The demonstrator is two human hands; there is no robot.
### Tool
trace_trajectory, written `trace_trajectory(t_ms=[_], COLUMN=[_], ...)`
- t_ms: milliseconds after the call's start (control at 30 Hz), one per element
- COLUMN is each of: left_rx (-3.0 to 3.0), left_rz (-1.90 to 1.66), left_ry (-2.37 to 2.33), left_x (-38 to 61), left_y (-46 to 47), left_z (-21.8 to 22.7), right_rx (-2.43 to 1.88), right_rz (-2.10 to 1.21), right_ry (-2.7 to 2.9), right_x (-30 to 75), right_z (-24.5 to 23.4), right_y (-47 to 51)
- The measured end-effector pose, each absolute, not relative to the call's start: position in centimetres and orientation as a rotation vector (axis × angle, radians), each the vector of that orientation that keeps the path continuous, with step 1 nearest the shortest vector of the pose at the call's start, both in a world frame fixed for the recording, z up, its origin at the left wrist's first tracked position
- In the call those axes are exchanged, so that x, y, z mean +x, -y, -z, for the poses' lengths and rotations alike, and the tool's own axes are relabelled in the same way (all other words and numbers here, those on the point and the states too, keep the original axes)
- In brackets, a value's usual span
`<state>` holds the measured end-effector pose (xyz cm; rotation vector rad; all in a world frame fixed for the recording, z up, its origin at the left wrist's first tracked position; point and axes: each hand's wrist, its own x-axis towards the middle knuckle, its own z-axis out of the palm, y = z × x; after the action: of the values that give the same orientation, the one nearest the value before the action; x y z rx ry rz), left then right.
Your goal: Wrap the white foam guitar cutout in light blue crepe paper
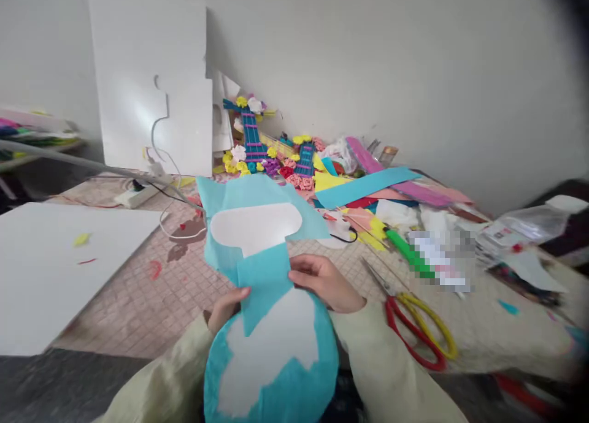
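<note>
Both hands grip a large white board cutout (271, 355) partly covered in turquoise crepe paper. Its round lower end lies toward me, and its white bar-shaped top (253, 227) rests over a loose turquoise sheet (257, 190). A turquoise strip (264, 276) crosses the narrow neck. My left hand (230, 306) pinches the left edge of that strip with the thumb on top. On the other side my right hand (324, 281) pinches the strip's right edge, its fingers partly behind the neck. Bare white shows in the middle of the round part.
Red-and-yellow-handled scissors (418, 325) lie open to the right. A white board (69, 257) covers the table's left side. A power strip (138, 193) with cables sits behind it. Paper-flower-decorated shapes (253, 135) stand at the back; crepe strips (368, 187) and scraps crowd the right.
</note>
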<state>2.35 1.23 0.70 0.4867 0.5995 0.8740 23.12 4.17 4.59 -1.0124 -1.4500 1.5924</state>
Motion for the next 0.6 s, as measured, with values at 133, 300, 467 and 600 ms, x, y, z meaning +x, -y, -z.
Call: trace_trajectory(t_ms=[133, 300, 467, 600], left_rx=[0.33, 0.266, 0.227, 0.232], left_rz=[-1.162, -1.207, -1.213, -1.247], left_ry=[-0.854, -0.854, -0.794, -0.679], left_x=[4.1, 4.2, 3.9, 3.8], left_y=[-2.0, -2.0, -1.9, -1.7], left_z=[-1.7, -1.7, -0.8, 0.0], right_rx=[-1.117, -1.127, -1.184, -1.249], right_rz=[-1.345, -0.425, -0.22, -0.199], right_ry=[1.535, 1.823, 1.988, 1.967], right_x=[22.5, 20.3, 17.2, 16.5], right_z=[-4.9, -5.1, -3.2, -2.5], right_y=[-2.9, 0.9, 3.0, 2.8])
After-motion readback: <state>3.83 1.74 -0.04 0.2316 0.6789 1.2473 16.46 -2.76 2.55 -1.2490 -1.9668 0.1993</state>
